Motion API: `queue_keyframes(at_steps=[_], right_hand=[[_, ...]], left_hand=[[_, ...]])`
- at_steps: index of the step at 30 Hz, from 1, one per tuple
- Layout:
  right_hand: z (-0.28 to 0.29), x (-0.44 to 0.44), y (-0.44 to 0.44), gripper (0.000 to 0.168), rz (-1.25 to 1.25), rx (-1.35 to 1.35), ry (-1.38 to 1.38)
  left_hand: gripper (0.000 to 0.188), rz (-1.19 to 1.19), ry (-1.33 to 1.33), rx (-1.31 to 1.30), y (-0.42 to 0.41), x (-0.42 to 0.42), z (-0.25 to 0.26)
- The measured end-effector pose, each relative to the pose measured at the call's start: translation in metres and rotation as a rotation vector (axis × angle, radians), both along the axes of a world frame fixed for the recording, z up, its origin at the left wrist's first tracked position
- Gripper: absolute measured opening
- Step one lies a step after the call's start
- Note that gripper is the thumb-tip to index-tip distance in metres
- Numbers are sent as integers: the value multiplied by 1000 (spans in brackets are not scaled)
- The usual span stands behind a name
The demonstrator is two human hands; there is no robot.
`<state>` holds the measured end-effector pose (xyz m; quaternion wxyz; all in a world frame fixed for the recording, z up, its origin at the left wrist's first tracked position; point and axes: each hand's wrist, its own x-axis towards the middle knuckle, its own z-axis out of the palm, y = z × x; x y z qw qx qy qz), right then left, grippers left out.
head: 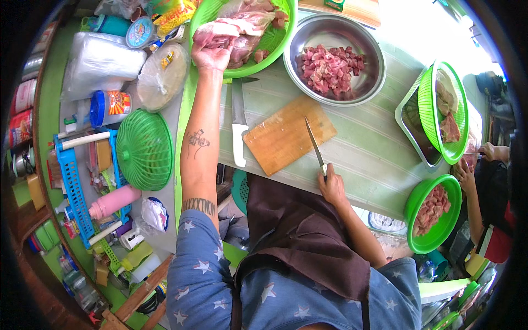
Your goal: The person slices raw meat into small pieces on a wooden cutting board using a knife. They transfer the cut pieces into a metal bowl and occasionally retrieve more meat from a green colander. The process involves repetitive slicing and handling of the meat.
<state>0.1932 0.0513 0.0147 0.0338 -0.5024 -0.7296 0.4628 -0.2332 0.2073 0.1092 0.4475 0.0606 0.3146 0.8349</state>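
Observation:
My left hand reaches into a green plastic basket and grips a large piece of raw meat; its fingers are partly hidden by the meat. More raw meat lies in the same basket. In my right hand is a kitchen knife, its blade pointing away from me over the edge of a wooden cutting board. Small scraps cling to the board. Beyond it, a stainless steel bowl contains cubes of raw meat.
A white-handled knife lies left of the board. At right stand a green basket with meat and a green basin of cut meat; another person's hands work there with a knife. Plastic bags and a green strainer crowd the left.

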Motion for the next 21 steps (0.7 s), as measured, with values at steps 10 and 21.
queue_keyframes(at_steps=[10, 21], right_hand=[[0, 0, -1, 25, 15, 16, 8], [-5, 3, 0, 26, 30, 36, 18]], left_hand=[[57, -138, 48, 73, -47, 9, 48], [57, -359, -6, -103, -141, 65, 105]])
